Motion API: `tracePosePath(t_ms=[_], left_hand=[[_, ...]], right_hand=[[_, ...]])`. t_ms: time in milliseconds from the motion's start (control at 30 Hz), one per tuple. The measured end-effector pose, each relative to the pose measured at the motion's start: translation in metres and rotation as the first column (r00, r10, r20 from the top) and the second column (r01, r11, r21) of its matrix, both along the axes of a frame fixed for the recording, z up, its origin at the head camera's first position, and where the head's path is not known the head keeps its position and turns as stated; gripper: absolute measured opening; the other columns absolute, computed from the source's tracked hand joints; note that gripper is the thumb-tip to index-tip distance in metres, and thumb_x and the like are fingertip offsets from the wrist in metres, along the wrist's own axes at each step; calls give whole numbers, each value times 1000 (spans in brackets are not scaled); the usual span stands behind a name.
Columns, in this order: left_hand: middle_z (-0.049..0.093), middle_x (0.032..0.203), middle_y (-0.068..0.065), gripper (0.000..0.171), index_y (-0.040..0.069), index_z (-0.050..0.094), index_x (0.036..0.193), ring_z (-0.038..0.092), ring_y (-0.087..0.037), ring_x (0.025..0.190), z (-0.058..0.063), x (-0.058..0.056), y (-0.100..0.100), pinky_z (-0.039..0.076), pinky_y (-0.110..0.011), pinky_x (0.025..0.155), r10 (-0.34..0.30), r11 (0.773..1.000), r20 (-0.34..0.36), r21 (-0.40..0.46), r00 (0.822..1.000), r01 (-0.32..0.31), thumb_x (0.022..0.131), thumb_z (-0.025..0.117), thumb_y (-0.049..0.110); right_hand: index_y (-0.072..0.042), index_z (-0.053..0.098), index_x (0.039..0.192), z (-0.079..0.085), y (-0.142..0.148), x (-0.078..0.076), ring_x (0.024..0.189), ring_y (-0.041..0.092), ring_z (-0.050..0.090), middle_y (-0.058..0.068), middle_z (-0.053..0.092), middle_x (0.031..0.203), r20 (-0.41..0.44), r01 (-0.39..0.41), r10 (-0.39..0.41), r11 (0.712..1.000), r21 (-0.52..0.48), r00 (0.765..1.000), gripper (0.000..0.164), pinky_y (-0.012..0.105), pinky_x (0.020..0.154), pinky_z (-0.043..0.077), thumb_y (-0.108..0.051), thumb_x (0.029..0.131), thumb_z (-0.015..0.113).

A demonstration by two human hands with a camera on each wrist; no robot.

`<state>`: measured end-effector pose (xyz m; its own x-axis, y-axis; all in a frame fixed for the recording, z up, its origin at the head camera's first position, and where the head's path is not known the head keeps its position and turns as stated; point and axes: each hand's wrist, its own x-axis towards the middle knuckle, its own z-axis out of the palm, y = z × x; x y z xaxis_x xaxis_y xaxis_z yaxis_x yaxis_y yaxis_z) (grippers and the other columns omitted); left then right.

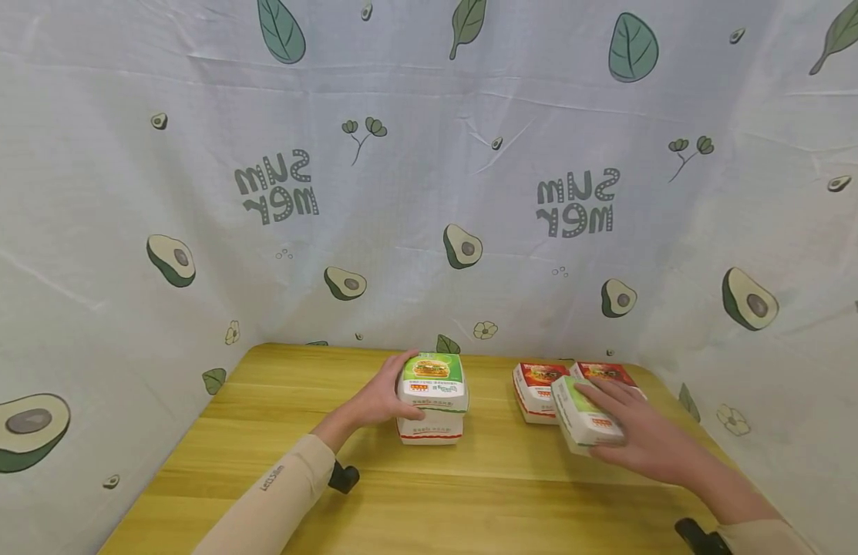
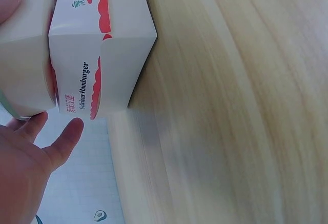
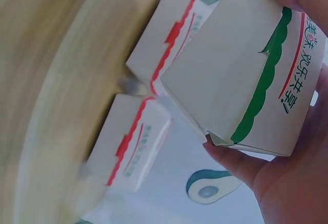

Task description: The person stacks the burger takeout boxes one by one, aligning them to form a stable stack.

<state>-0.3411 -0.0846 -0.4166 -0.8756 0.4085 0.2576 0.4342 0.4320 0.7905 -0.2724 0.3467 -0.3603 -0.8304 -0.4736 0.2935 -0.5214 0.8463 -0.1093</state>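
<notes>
On the left, a green-topped hamburger box (image 1: 434,391) sits on a second hamburger box with red trim (image 1: 431,435). My left hand (image 1: 380,397) grips the upper box from its left side, thumb at the front. In the left wrist view the red-trimmed box (image 2: 77,49) stands on the table, one fingertip close to its side. My right hand (image 1: 651,435) holds another green-trimmed hamburger box (image 3: 230,70), tilted and raised off the table. Just beyond it are two red-topped hamburger boxes, a left one (image 1: 536,385) and a right one (image 1: 612,371), partly hidden by the hand and held box.
A wooden table (image 1: 276,432) carries the boxes. Behind it and along both sides hangs a white cloth (image 1: 401,200) printed with avocados and leaves. The two red-topped boxes stand near the table's back right corner, with a small gap between them.
</notes>
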Motion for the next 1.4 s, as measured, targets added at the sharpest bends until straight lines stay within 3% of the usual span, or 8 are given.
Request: tracePosePath(t_ms=[333, 667, 967, 1167, 1400], left_hand=[[27, 139, -2, 107, 37, 18, 144, 41, -20, 113, -3, -1, 0, 37, -42, 94, -2, 1000, 0, 2, 1000, 2, 60, 85, 34], [27, 139, -2, 107, 37, 19, 143, 41, -20, 113, -2, 0, 0, 36, -43, 95, 5, 1000, 5, 3, 1000, -5, 60, 85, 31], [27, 141, -13, 103, 17, 19, 147, 41, -25, 115, 27, 26, 1, 35, -45, 95, -27, 1000, 17, 1, 1000, 27, 65, 83, 20], [27, 141, -14, 101, 13, 21, 146, 41, -25, 114, 30, 29, 1, 36, -46, 93, -26, 1000, 6, 7, 1000, 26, 65, 82, 19], [27, 141, -13, 102, 18, 20, 146, 41, -25, 115, 30, 29, 1, 34, -45, 96, -26, 1000, 21, 14, 999, 26, 65, 83, 20]], right_hand=[[-37, 29, 143, 6, -16, -1, 132, 29, 26, 1, 28, 148, 20, 37, -38, 998, 46, 999, 87, 61, 90, 33, -64, 69, 67], [-35, 29, 144, 16, -35, -3, 134, 33, 24, 2, 27, 149, 3, -39, 39, 999, 12, 999, 86, 59, 93, 32, -57, 71, 70], [-36, 28, 144, 21, -55, -8, 133, 32, 25, 0, 29, 149, -22, -92, 92, 996, -6, 996, 87, 59, 93, 33, -54, 71, 72], [-40, 26, 144, 24, -70, -11, 134, 26, 24, -9, 23, 150, -6, -86, 86, 996, -2, 996, 87, 56, 90, 38, -52, 70, 72], [-42, 26, 143, 29, -87, -15, 134, 21, 23, -13, 21, 150, -18, -112, 112, 994, -11, 994, 88, 52, 90, 40, -46, 69, 74]])
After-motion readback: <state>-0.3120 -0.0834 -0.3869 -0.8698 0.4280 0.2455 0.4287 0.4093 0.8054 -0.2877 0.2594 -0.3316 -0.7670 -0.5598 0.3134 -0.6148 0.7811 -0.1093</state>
